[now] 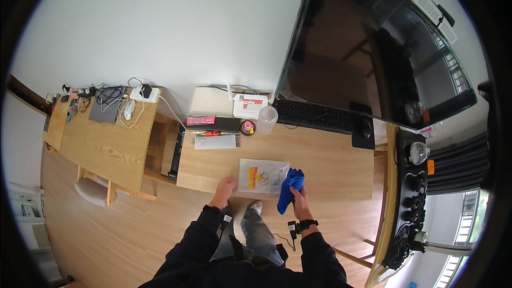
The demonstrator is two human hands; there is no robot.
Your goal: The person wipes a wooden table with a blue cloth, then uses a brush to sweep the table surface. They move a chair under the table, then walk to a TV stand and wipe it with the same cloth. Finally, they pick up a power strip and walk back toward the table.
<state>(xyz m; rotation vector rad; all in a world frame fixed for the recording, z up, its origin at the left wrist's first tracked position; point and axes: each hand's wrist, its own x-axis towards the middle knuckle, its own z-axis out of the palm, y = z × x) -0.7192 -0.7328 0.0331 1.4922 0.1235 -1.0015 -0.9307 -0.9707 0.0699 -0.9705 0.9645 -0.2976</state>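
In my right hand (pixel 301 202) is a folded blue cloth (pixel 287 193), gripped near its middle with its upper end bunched. The cloth overlaps the right edge of a clear plastic sleeve (pixel 264 168) holding a printed sheet with coloured drawings. That sleeve lies flat at the front edge of the light wooden desk (pixel 332 168). My left hand (pixel 225 190) is at the sleeve's lower left edge, with its fingers curled. Whether those fingers pinch the sleeve is too small to make out.
Behind the sleeve stand a white router (pixel 251 106), a translucent plastic cup (pixel 267 121), a pink-capped bottle (pixel 247 127), a black keyboard (pixel 316 116) and a mouse (pixel 364 128). A large monitor (pixel 360 56) overhangs the desk's back right. Left is another table (pixel 108 144) with cables.
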